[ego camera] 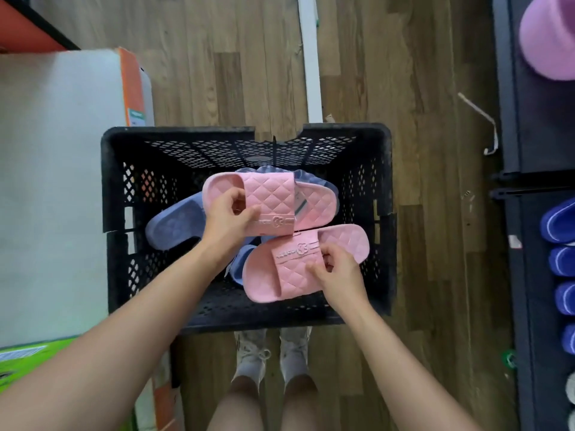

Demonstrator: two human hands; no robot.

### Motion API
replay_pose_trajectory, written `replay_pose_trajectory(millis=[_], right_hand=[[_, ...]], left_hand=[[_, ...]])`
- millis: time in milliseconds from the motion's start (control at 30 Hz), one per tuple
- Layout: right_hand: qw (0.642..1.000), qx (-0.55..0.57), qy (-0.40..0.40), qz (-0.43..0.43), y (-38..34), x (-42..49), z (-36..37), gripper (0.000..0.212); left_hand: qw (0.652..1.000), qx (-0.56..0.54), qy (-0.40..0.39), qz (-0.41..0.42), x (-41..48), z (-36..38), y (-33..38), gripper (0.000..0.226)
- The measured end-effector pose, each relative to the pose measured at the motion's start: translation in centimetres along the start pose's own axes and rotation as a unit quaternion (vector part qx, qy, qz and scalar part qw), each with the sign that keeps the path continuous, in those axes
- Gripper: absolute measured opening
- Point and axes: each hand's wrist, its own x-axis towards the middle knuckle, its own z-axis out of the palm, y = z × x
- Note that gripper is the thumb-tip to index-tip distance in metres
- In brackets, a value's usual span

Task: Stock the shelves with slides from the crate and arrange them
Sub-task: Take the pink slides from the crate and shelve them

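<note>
A black plastic crate stands on the wooden floor in front of me. Over it I hold two pink quilted slides. My left hand grips the strap of the upper pink slide, thumb on top and fingers under the strap. My right hand pinches the strap edge of the lower pink slide. Blue slides lie in the crate beneath them, partly hidden.
A dark shelf unit runs along the right, carrying blue slides in a row and a purple slide higher up. Cardboard boxes stand on the left. My feet in white shoes are just behind the crate.
</note>
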Motion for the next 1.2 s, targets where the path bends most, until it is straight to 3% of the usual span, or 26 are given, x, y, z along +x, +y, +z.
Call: replay_pose_trajectory(millis=[300,800,933,1200], right_hand=[[0.998,0.035,-0.003,-0.061,-6.4,-10.8,-2.9,0.021],[0.976,-0.046,-0.008,-0.211,-17.8,-27.9,-11.7,0.019],[0.973,-0.030,0.024,-0.228,-18.4,-32.5,-14.1,0.014],[0.964,0.049,0.121,-0.231,-17.4,-40.6,-19.2,0.016]], left_hand=[[0.993,-0.102,0.028,-0.051,-9.6,-6.6,5.0,0.007],[0.989,-0.143,0.043,0.013,-24.7,-15.3,19.8,0.014],[0.991,-0.122,0.021,0.054,-28.3,-15.8,23.3,0.003],[0.982,-0.101,-0.090,0.132,-33.3,-13.7,30.1,0.015]])
